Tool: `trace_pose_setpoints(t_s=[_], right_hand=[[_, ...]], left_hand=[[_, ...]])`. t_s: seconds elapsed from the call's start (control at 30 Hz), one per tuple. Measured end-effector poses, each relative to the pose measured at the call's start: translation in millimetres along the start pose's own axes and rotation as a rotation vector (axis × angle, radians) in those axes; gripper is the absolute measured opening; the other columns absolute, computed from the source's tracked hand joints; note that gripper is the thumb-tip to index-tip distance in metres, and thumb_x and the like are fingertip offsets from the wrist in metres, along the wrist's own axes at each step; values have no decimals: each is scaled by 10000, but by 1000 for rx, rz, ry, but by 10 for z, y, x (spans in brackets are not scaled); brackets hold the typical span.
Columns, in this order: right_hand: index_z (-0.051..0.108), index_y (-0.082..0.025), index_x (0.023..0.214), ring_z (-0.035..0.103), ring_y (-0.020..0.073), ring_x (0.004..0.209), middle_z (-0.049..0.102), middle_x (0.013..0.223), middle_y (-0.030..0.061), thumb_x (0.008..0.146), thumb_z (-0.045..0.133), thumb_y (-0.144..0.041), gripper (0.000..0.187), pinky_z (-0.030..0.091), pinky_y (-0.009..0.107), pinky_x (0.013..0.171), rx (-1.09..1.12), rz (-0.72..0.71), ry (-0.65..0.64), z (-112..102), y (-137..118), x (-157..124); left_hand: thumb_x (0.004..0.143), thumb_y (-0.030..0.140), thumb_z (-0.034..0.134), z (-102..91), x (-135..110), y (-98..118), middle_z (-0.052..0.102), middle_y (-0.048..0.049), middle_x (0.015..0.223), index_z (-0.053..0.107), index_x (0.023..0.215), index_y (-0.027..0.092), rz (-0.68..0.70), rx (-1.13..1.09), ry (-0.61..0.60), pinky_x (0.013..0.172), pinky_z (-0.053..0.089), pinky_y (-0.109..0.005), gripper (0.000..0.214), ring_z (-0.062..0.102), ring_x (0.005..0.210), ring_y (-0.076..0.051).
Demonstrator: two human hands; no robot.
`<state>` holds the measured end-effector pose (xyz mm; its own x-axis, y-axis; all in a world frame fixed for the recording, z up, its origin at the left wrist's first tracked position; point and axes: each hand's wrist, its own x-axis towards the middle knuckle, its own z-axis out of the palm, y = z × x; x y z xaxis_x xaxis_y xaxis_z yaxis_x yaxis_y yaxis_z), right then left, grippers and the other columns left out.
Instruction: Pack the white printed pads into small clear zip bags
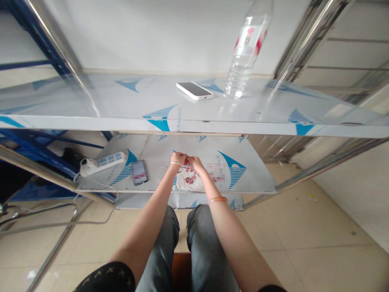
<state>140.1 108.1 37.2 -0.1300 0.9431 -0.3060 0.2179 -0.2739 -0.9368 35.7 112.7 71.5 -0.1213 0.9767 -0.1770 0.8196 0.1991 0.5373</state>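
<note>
Pinching a small red piece [186,161], left hand [178,157] and right hand [195,163] meet — lower shelf [256,177] spreading rightward to its edge.

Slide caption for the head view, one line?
Left hand and right hand meet at a small red item over the lower shelf, near crumpled white sheeting.

Long grey upper shelf [121,106] shows smooth, glossy, blue-printed film [161,125]; tall clear bottle [247,44] is shiny plastic; crumpled white sheet [182,184] looks like thin plastic; blue-grey trousers [208,239] are matt denim.
</note>
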Motion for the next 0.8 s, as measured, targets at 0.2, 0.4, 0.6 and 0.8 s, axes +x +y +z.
trace_pose_setpoints(t_s=[0.2, 0.4, 0.6, 0.8], right_hand=[[682, -120, 865, 595, 124, 483, 691, 671, 46, 883, 417, -256, 299, 393, 185, 436, 73, -36, -33, -45, -14, -52], [655, -113, 806, 584, 117, 471, 677, 652, 40, 795, 468, -153, 191, 410, 185, 443, 58, 34, -7, -70, 35, -49], [630, -112, 751, 541, 93, 421, 626, 565, 18, 783, 502, -112, 132, 419, 173, 420, 83, 45, 63, -95, 37, -59], [585, -127, 749, 515, 74, 403, 606, 561, -1, 858, 513, -156, 134, 423, 172, 416, 127, 50, 96, -104, -25, -135]], left_hand=[[912, 228, 435, 23, 28, -26, 745, -97, 962, 744, 942, 137, 69, -5, -70, 676, 468, -177, 323, 681, 874, -154], [822, 160, 531, 89, 50, -140, 741, -46, 1029, 745, 1029, 183, 190, 89, -172, 775, 480, -172, 299, 662, 923, -144], [851, 239, 541, 105, 19, -94, 729, -95, 1048, 746, 1045, 163, 192, 197, -148, 794, 480, -210, 292, 658, 951, -190], [879, 220, 492, 68, -56, 6, 725, -136, 1024, 741, 1009, 121, 149, 208, -116, 753, 464, -194, 298, 666, 968, -212]])
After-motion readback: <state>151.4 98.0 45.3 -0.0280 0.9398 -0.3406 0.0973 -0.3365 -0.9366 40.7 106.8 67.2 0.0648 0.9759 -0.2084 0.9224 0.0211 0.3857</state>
